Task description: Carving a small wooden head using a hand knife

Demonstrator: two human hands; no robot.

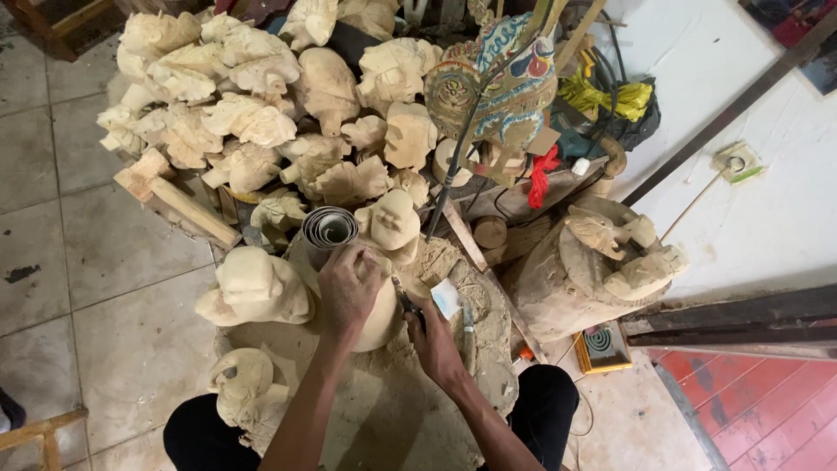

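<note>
Near the middle of the frame, the left hand (pixel 347 288) lay spread over the top of a rounded, pale, unpainted wooden carving (pixel 380 314), gripping it to hold it steady on a chip-strewn work block (pixel 384 401). Just to its right, the right hand (pixel 433 336) was clenched around a slim dark-handled carving tool (pixel 404 299), its tip touching the carving's side. The piece looked roughly shaped but unfinished: its surface was bare and plain beside the detailed figures around it, so finer cutting and any colouring seemingly remained.

A small pale blue-white card or block (pixel 445 298) lay just right of the tool. Above the left hand stood a roll of grey sheet material (pixel 329 228), and beside it a smiling, round-bellied wooden figure (pixel 390 223). At lower left sat a pale hatted wooden figure (pixel 255 286) and a curled, trunk-like carving (pixel 240 382).

A large heap of unpainted wooden carvings (pixel 253 96) filled the upper left and centre, so much shaping was already done. Only one piece, a painted multicoloured carved figure (pixel 506 83) in the upper centre, showed finished colour.

As for containers, a hollowed log stump (pixel 567 288) at right centre carried two pale animal-like carvings (pixel 623 253) on its top, and a small yellow-rimmed box (pixel 602 347) below it held a green spiral coil.
</note>
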